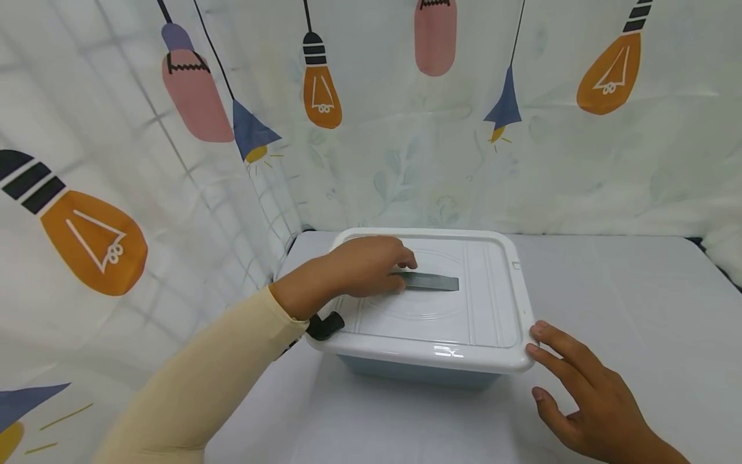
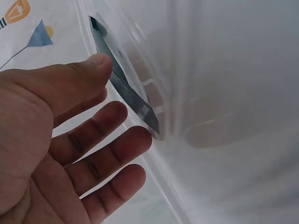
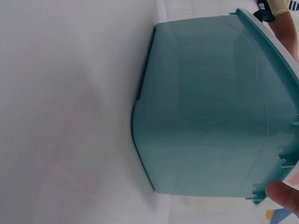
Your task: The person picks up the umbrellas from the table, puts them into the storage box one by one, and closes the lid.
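Note:
A pale blue-green storage box (image 3: 205, 107) stands on the table, with its white lid (image 1: 493, 283) lying on top. Along the lid's middle runs a grey strip-like handle (image 1: 435, 282). My left hand (image 1: 368, 265) is over it from the left. In the left wrist view the thumb overlaps the handle (image 2: 133, 100), while the other fingers hang loosely bent beside it; no grip round it shows. My right hand (image 1: 591, 393) is at the lid's near right corner, two fingertips at the rim and the thumb held apart. In the right wrist view one fingertip (image 3: 280, 192) shows by the rim.
A pale cloth-covered table (image 1: 626, 309) lies under the box. Behind and to the left hangs a curtain (image 1: 371, 174) printed with lamps and bulbs. A black device (image 1: 324, 326) sits at my left wrist, above the lid's near left corner.

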`<state>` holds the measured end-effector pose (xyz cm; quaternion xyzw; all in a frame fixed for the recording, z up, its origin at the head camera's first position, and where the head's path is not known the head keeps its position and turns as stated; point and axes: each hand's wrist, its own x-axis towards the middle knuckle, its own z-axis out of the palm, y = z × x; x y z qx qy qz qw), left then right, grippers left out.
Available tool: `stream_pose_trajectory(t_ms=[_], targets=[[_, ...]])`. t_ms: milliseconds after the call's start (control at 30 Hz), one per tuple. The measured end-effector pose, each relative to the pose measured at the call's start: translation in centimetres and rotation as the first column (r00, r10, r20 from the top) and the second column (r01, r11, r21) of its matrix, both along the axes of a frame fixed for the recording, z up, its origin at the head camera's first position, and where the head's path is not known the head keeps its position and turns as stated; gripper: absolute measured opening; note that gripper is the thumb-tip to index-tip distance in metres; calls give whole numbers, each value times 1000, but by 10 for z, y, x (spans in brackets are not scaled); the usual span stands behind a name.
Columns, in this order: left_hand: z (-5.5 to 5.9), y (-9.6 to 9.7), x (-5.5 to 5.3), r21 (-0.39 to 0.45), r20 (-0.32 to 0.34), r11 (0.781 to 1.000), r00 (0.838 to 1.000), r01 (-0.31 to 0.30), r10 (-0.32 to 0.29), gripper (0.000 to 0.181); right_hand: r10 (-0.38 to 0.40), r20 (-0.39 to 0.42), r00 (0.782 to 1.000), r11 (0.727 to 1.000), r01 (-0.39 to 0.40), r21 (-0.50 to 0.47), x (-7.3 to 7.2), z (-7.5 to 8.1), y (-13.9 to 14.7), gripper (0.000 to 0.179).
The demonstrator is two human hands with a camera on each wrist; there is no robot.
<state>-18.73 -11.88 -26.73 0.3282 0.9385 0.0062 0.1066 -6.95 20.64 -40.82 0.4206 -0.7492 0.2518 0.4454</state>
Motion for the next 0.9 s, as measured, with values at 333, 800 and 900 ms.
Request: stream_pose_trajectory(t_ms=[333, 800, 900], targets=[[0, -55, 21, 154, 2, 978, 990, -141, 142, 36, -5, 5, 1000, 1000, 5, 10, 2, 2, 1, 42], [-12, -127, 41, 390, -48, 849, 913, -356, 405, 52, -200, 164, 966, 976, 182, 118, 7, 10, 36, 62], [-14, -140, 38, 422, -72, 832, 901, -361, 427, 60, -376, 316, 871, 918, 304, 253, 4, 17, 57, 72]])
